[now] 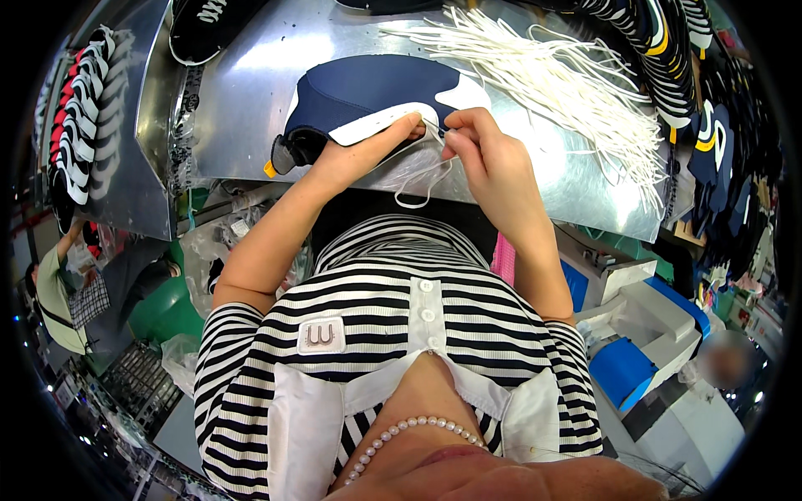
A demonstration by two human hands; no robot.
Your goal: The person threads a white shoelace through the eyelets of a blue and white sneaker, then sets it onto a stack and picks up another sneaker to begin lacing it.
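Note:
A navy shoe upper (359, 90) with white panels lies on its side over the metal worktable, its dark collar and yellow tab toward the left. My left hand (372, 152) is closed on the white edge of the upper, thumb on top and the other fingers hidden. A thin white shoelace (415, 203) hangs in a loop between my hands. Close by on the right, my right hand (494, 159) pinches the lace at the upper's edge, thumb and index finger together. Its exact grip point is too small to make out.
A heap of white laces (551, 88) covers the right side of the metal table (242, 92). A black shoe (205, 29) stands at the far left. Rows of shoe uppers hang at right (718, 159) and line a left rack (79, 117). Another person (58, 292) is at far left.

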